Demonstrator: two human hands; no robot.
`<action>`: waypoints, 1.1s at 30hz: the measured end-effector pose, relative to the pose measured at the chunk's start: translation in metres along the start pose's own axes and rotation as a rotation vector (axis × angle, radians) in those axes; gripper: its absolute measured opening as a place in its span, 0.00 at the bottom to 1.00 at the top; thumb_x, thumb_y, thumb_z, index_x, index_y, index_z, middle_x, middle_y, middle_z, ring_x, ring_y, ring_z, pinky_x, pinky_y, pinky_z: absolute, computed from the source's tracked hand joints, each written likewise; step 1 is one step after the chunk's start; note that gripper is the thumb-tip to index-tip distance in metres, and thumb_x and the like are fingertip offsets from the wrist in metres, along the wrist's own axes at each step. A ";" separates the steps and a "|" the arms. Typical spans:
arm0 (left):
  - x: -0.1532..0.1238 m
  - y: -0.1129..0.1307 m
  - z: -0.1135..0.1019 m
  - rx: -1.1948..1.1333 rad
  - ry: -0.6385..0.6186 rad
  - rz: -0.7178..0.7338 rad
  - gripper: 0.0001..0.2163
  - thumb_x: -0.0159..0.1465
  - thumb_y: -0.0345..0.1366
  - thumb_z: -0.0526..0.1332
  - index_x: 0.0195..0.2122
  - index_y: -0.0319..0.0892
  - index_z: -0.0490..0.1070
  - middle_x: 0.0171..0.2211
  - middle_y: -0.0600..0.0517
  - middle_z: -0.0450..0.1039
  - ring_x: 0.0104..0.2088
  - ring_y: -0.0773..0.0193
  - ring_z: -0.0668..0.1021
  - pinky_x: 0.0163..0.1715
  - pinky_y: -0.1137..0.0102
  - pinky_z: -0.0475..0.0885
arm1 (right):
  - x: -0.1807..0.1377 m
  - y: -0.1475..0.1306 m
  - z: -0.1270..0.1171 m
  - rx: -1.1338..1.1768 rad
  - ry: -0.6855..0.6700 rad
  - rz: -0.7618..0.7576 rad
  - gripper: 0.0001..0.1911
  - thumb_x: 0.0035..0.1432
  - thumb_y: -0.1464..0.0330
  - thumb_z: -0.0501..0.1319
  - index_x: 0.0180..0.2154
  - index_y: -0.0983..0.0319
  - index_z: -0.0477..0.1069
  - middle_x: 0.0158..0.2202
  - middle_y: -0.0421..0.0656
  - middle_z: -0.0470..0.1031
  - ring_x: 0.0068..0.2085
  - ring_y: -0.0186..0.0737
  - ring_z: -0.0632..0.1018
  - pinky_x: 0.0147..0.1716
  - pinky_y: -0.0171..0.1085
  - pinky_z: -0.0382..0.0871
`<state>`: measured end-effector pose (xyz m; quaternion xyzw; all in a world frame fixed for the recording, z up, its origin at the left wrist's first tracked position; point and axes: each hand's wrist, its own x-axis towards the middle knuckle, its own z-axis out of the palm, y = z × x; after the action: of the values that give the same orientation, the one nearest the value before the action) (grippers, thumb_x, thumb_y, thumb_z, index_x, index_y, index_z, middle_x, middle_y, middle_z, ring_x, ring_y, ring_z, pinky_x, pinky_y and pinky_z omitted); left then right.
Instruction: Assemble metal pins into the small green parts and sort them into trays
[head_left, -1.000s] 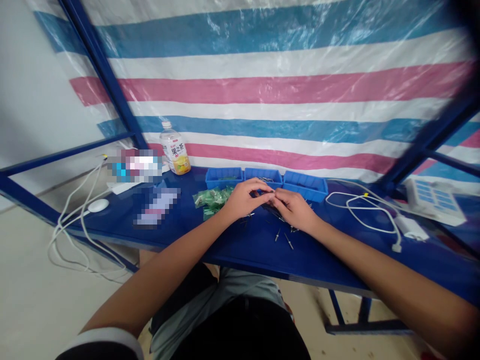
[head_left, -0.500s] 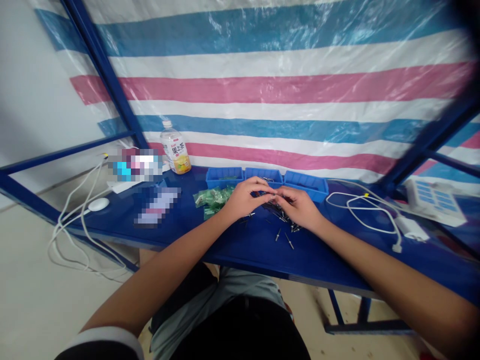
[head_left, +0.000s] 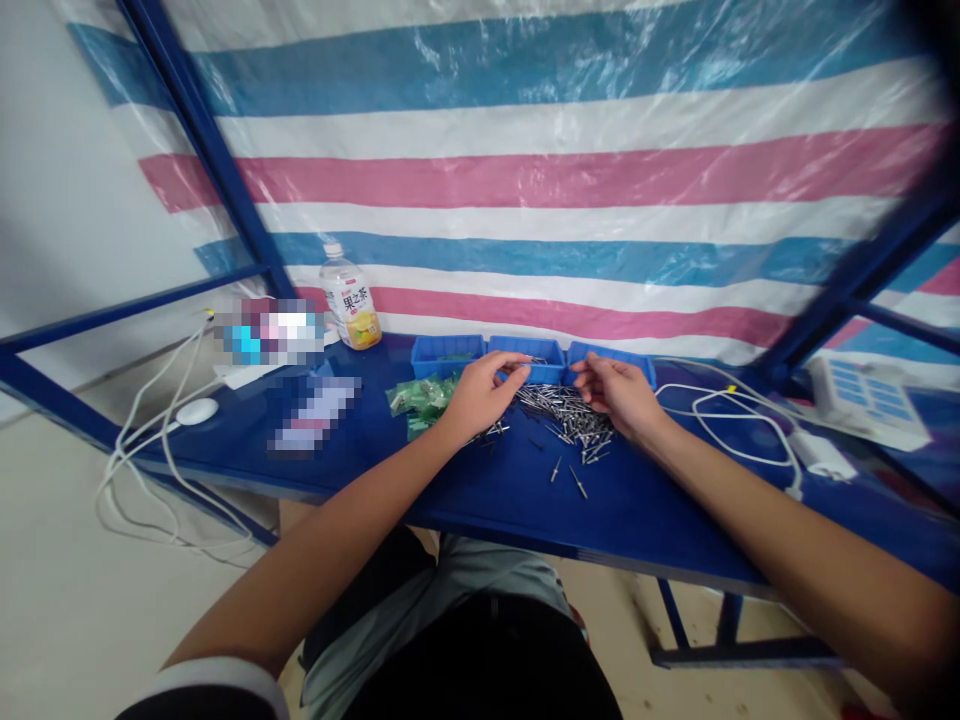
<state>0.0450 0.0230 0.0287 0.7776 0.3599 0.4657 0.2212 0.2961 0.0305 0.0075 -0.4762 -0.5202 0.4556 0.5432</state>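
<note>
My left hand [head_left: 484, 392] is closed in a pinch at the front of the middle blue bin [head_left: 551, 375], which has a few thin metal pieces in it. Whatever its fingertips hold is too small to make out. My right hand [head_left: 621, 396] has its fingers curled together over the front edge of the right blue bin [head_left: 643, 372]; anything in them is hidden. Between and below both hands lies a pile of blind rivets [head_left: 574, 415] on the blue table. Two loose rivets [head_left: 578, 482] lie nearer the front edge.
Green plastic packets [head_left: 427, 398] lie left of my left hand, in front of the left blue bin [head_left: 448, 352]. A drink bottle [head_left: 351, 298] stands behind them. White cables [head_left: 720, 425] with an adapter [head_left: 823, 457] lie to the right. A striped plastic sheet [head_left: 510, 180] hangs behind the table [head_left: 480, 500].
My hands, which met over the rivet pile, have moved apart. The left is slightly left at the middle bin; the right has moved right to the right bin, uncovering the pile.
</note>
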 end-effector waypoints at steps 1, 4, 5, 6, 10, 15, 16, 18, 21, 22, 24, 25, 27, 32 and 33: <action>0.000 0.000 0.000 0.003 -0.001 -0.001 0.10 0.73 0.40 0.61 0.51 0.46 0.79 0.48 0.48 0.81 0.46 0.60 0.82 0.40 0.67 0.77 | 0.000 0.000 -0.003 -0.092 0.000 -0.029 0.27 0.62 0.43 0.64 0.36 0.61 0.78 0.27 0.43 0.76 0.21 0.33 0.69 0.16 0.32 0.56; 0.000 0.001 0.000 0.017 -0.010 0.005 0.11 0.74 0.40 0.60 0.51 0.46 0.79 0.48 0.48 0.81 0.46 0.60 0.82 0.40 0.67 0.77 | -0.005 -0.002 -0.003 -0.471 -0.066 -0.268 0.24 0.66 0.46 0.62 0.36 0.60 0.79 0.28 0.43 0.79 0.25 0.37 0.74 0.26 0.36 0.68; 0.000 0.001 0.000 0.021 -0.015 0.009 0.11 0.74 0.40 0.60 0.52 0.46 0.78 0.48 0.48 0.81 0.46 0.60 0.82 0.41 0.67 0.77 | -0.008 -0.003 0.000 -0.597 -0.113 -0.374 0.21 0.66 0.49 0.63 0.36 0.59 0.80 0.31 0.44 0.80 0.29 0.39 0.76 0.31 0.38 0.71; 0.000 0.001 0.000 0.024 -0.019 0.012 0.11 0.74 0.40 0.60 0.52 0.46 0.78 0.48 0.48 0.81 0.46 0.61 0.82 0.41 0.67 0.77 | -0.011 -0.004 0.003 -0.698 -0.181 -0.477 0.18 0.66 0.51 0.64 0.38 0.59 0.81 0.34 0.44 0.82 0.33 0.42 0.78 0.35 0.40 0.73; -0.001 0.000 0.000 0.018 -0.017 0.023 0.11 0.74 0.40 0.60 0.52 0.45 0.78 0.49 0.48 0.81 0.46 0.61 0.82 0.42 0.67 0.77 | -0.023 -0.005 0.017 -0.854 -0.431 -0.732 0.10 0.66 0.60 0.66 0.45 0.57 0.81 0.42 0.47 0.82 0.44 0.49 0.80 0.49 0.48 0.73; -0.001 -0.001 0.001 0.033 -0.028 0.041 0.11 0.74 0.40 0.60 0.52 0.45 0.78 0.48 0.47 0.81 0.44 0.61 0.82 0.42 0.66 0.78 | -0.026 -0.006 0.023 -0.909 -0.578 -0.798 0.09 0.67 0.68 0.64 0.46 0.55 0.82 0.45 0.48 0.81 0.47 0.50 0.79 0.52 0.52 0.73; -0.002 -0.001 0.001 0.039 -0.030 0.043 0.12 0.74 0.40 0.59 0.52 0.44 0.78 0.48 0.47 0.81 0.44 0.61 0.82 0.42 0.66 0.78 | -0.026 -0.006 0.022 -0.908 -0.588 -0.796 0.09 0.67 0.70 0.64 0.45 0.55 0.82 0.44 0.47 0.82 0.47 0.50 0.79 0.52 0.52 0.73; -0.002 0.000 0.001 0.043 -0.035 0.044 0.12 0.74 0.40 0.59 0.52 0.44 0.78 0.47 0.47 0.81 0.44 0.61 0.82 0.42 0.66 0.78 | -0.025 -0.007 0.020 -0.911 -0.575 -0.786 0.10 0.66 0.72 0.63 0.44 0.55 0.82 0.43 0.47 0.82 0.48 0.50 0.79 0.50 0.50 0.75; -0.002 0.000 0.001 0.044 -0.047 0.041 0.11 0.74 0.39 0.59 0.51 0.44 0.78 0.48 0.47 0.81 0.45 0.61 0.82 0.41 0.67 0.78 | -0.024 -0.005 0.018 -0.952 -0.527 -0.767 0.11 0.64 0.74 0.63 0.44 0.56 0.80 0.42 0.47 0.82 0.47 0.49 0.80 0.47 0.47 0.76; -0.002 0.000 0.001 0.047 -0.051 0.037 0.11 0.74 0.39 0.59 0.51 0.44 0.78 0.48 0.47 0.81 0.45 0.61 0.82 0.41 0.67 0.78 | -0.024 -0.004 0.017 -0.966 -0.517 -0.759 0.11 0.64 0.75 0.63 0.44 0.56 0.79 0.42 0.46 0.82 0.46 0.49 0.80 0.47 0.47 0.76; -0.002 0.001 0.001 0.054 -0.055 0.027 0.11 0.74 0.39 0.60 0.52 0.44 0.78 0.48 0.48 0.81 0.44 0.61 0.82 0.41 0.67 0.77 | -0.023 -0.002 0.017 -0.977 -0.511 -0.746 0.11 0.63 0.76 0.63 0.43 0.56 0.78 0.41 0.45 0.82 0.46 0.49 0.80 0.46 0.45 0.75; -0.002 0.001 0.001 0.055 -0.057 0.024 0.11 0.74 0.39 0.60 0.52 0.44 0.78 0.48 0.48 0.81 0.45 0.61 0.82 0.41 0.67 0.77 | -0.022 0.000 0.016 -0.978 -0.509 -0.741 0.11 0.63 0.76 0.63 0.43 0.56 0.78 0.41 0.45 0.82 0.46 0.48 0.80 0.47 0.45 0.75; -0.002 0.001 0.001 0.055 -0.061 0.024 0.11 0.73 0.40 0.60 0.52 0.44 0.78 0.47 0.47 0.81 0.45 0.61 0.82 0.41 0.67 0.77 | -0.021 0.002 0.016 -0.989 -0.497 -0.737 0.12 0.62 0.76 0.63 0.44 0.56 0.78 0.42 0.45 0.83 0.47 0.48 0.80 0.47 0.44 0.75; -0.002 0.002 0.002 0.054 -0.067 0.028 0.11 0.74 0.40 0.59 0.51 0.43 0.78 0.47 0.47 0.81 0.45 0.60 0.82 0.40 0.68 0.77 | -0.023 0.002 0.017 -1.090 -0.461 -0.754 0.11 0.63 0.76 0.61 0.43 0.58 0.76 0.41 0.46 0.82 0.45 0.48 0.80 0.43 0.42 0.74; -0.002 0.003 0.001 0.054 -0.069 0.031 0.11 0.74 0.40 0.59 0.51 0.43 0.78 0.47 0.47 0.81 0.44 0.60 0.82 0.40 0.68 0.77 | -0.024 0.001 0.018 -1.102 -0.449 -0.760 0.10 0.63 0.76 0.61 0.43 0.58 0.76 0.41 0.46 0.81 0.44 0.48 0.80 0.41 0.42 0.73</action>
<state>0.0467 0.0200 0.0287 0.8044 0.3525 0.4319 0.2054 0.2772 0.0075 0.0034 -0.3617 -0.9049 -0.0079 0.2240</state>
